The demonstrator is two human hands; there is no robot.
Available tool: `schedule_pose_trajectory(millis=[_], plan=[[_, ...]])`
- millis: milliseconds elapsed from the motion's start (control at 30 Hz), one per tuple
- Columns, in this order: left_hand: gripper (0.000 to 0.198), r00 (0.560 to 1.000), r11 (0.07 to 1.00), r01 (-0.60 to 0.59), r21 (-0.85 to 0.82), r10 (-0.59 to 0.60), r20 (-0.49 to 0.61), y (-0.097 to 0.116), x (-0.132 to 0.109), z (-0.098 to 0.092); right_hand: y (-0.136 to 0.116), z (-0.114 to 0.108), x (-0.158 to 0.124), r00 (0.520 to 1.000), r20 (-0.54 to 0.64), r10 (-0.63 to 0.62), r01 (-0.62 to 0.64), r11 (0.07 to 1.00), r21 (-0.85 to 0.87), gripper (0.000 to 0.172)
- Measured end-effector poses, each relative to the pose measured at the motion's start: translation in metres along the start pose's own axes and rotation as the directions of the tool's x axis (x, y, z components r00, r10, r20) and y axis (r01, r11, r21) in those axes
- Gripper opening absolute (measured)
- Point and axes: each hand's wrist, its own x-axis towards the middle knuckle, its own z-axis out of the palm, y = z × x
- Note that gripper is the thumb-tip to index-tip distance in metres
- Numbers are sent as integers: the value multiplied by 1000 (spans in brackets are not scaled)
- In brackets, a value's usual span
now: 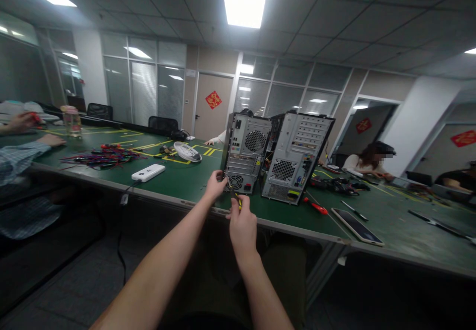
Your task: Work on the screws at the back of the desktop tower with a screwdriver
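Note:
My right hand (242, 221) is wrapped round the handle of a black-and-yellow screwdriver (233, 193), which points up at the lower back of a computer case (243, 144). At that case's lower left corner is my left hand (216, 185), its fingers closed close to the screwdriver's tip. Whatever lies between those fingers is too small to make out. The case stands upright, its rear panel with fan grilles and ports facing me. A second computer case (293, 156) stands upright just to its right.
On the green table (178, 186) lie a white power strip (148, 172), a bundle of cables (106, 157) and a white racket-like object (188, 152). A red screwdriver (316, 206) and a phone (357, 226) lie at right. Other people sit at left and right.

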Motion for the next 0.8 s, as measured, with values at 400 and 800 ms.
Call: schedule_pose_trajectory(millis=[400,800], plan=[[26,1000,998,-23,58,23,-5,-5,1,-2,9,10,0,995,-58,77,-50,931,362,40],[15,989,998,50,-27,-45,138,5,1,-4,7,11,-7,998,-57,31,-14,960,280,25]])
